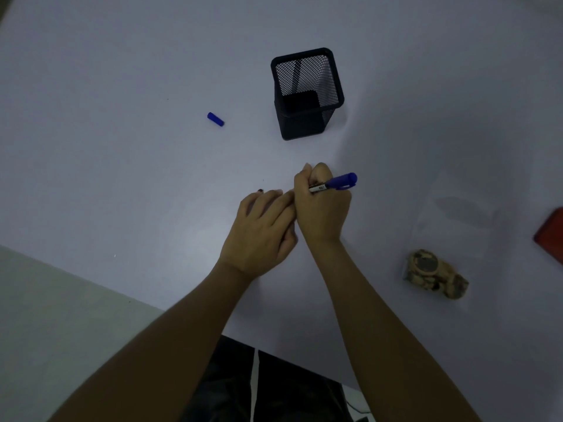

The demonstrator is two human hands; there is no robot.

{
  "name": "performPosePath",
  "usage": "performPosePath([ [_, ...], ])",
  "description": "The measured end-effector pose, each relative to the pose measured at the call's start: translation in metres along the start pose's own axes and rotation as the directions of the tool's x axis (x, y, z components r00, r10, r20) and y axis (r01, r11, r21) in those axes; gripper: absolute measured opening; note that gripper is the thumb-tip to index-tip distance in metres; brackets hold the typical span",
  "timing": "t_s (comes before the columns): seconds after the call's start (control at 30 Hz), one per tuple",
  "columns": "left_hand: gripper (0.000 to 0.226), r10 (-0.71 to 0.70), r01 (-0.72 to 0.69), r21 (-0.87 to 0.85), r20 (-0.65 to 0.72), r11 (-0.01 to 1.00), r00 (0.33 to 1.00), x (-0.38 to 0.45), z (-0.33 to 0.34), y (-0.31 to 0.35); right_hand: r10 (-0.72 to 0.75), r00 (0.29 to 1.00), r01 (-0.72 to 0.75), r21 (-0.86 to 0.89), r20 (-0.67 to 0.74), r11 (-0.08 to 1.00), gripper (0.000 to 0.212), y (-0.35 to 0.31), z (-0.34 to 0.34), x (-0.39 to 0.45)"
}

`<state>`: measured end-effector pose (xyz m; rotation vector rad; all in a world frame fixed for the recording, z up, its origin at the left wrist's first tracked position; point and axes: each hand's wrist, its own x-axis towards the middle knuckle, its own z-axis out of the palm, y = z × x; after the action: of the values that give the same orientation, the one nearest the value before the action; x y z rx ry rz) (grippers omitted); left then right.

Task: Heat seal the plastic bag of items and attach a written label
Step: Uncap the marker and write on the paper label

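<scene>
White and dimly lit, the table [122,71] fills nearly the whole head view, with a paler strip of floor showing past its near-left edge and dark trousers below its near edge.

Take the black mesh pen holder [307,92] as the landmark. It stands upright on the table, with one dark stick-like thing leaning inside it that cannot be made out. Left of the pen holder, well apart from it, a small blue cap [215,119] lies on its side.

Nearer the person than the pen holder, the two hands meet. The right hand [323,205] has its grip clamped round a blue marker [336,182], fingers curled about the barrel; the marker's capped blue end sticks out to the right and its tip is hidden behind the fingers. The left hand [262,229] lies palm down just beside it, its fingers fairly straight and touching the right hand's fingers. Whether anything sits under those fingers cannot be told.

Right of the pen holder and closer to the near edge lies a clear plastic bag [451,229], flat on the table and hard to trace against the white. At its near end a camouflage-patterned item [435,274] rests inside it. A red object [550,233] is cut off by the right edge of the view, just beyond the bag.
</scene>
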<state>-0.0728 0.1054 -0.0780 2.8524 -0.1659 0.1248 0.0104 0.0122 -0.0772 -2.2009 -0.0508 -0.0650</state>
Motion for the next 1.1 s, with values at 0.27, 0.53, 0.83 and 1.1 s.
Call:
performPosePath([
  [0.27,0.033,-0.006,0.006,0.01,0.013,1.0,1.0,0.001,0.0012,0.0005,0.021,1.0,-0.022,0.006,0.006,1.0,0.029,-0.0011,-0.0018,0.0013],
  [0.53,0.033,-0.004,0.004,0.005,0.011,1.0,1.0,0.0007,0.001,0.0003,0.004,1.0,-0.004,0.01,0.007,1.0,0.028,-0.0002,-0.0012,0.0002],
  [0.83,0.034,-0.002,0.002,0.004,0.024,1.0,1.0,-0.0009,0.0007,0.0006,0.032,0.999,-0.033,0.023,0.023,0.999,0.027,0.0001,-0.0013,-0.0022],
  [1.1,0.032,0.005,-0.005,0.007,0.003,1.0,1.0,-0.0011,0.002,0.0,0.024,1.0,-0.025,0.016,0.003,1.0,0.03,0.0009,-0.0007,-0.0019],
])
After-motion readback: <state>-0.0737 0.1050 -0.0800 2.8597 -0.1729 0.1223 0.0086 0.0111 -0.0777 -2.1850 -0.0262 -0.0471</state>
